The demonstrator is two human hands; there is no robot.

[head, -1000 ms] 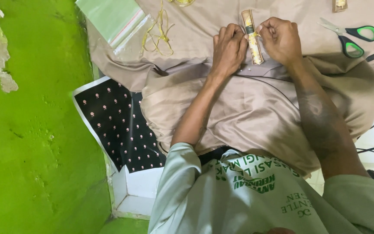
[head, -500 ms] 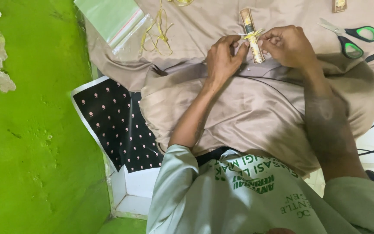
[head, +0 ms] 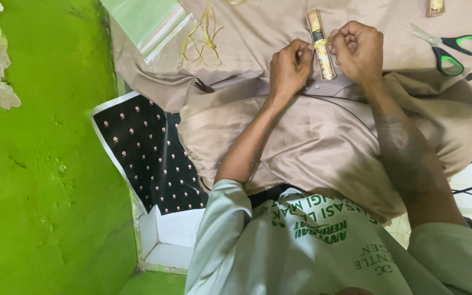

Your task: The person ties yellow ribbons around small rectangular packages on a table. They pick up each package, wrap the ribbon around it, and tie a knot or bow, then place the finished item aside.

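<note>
Beige satin cloth (head: 312,142) covers the surface; on it lies a gold-patterned roll (head: 321,46), its yellow tie pinched by closed fingers of the left hand (head: 289,68) and right hand (head: 359,50). Green-handled scissors (head: 448,49) lie well right (bare cloth between).
</note>
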